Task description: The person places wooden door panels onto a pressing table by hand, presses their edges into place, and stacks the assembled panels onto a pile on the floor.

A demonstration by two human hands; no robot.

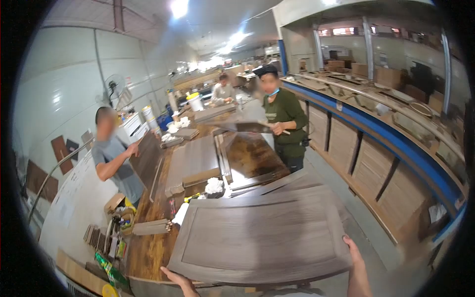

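A large grey-brown wooden panel with a raised frame fills the near centre, held between my two hands. My left hand grips its lower left corner, the fingers partly hidden beneath. On the right edge, my right hand is closed, its thumb over the face. Beneath the panel's far edge lie more grey panels. Just beyond are a white crumpled cloth and a stack of grey panels on the brown worktable.
A person in grey stands left, holding a panel. Across the table at right, a person in green holds another board. A third person is farther back. Bundled wood strips lie at left; a long blue-edged rack runs along the right.
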